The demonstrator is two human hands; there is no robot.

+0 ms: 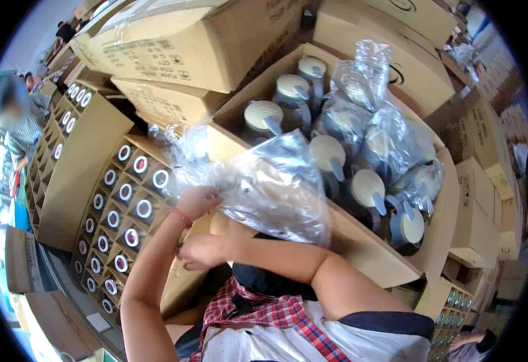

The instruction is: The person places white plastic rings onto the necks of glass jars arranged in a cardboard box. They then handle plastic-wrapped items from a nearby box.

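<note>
My left hand (198, 202), with a red bracelet at the wrist, grips the edge of a crinkled clear plastic bag (275, 181). The bag spreads over the near wall of an open carton (372, 253). Just below, my right hand (206, 251) is bent inward with curled fingers; whether it holds anything is hidden. Inside the carton stand several dark jugs with cream lids (264, 114) and grey spouts, some wrapped in clear plastic (388, 135). To the left, a divided carton (153, 151) holds upright pieces with white-ringed round mouths (144, 208).
A large closed carton (164, 50) bearing print rises behind. Another partitioned carton (82, 172) stands at far left, near a person in a striped top (30, 120). Stacked cartons (476, 208) line the right. Another person's hand (467, 340) shows at lower right, beside a partitioned carton (454, 307).
</note>
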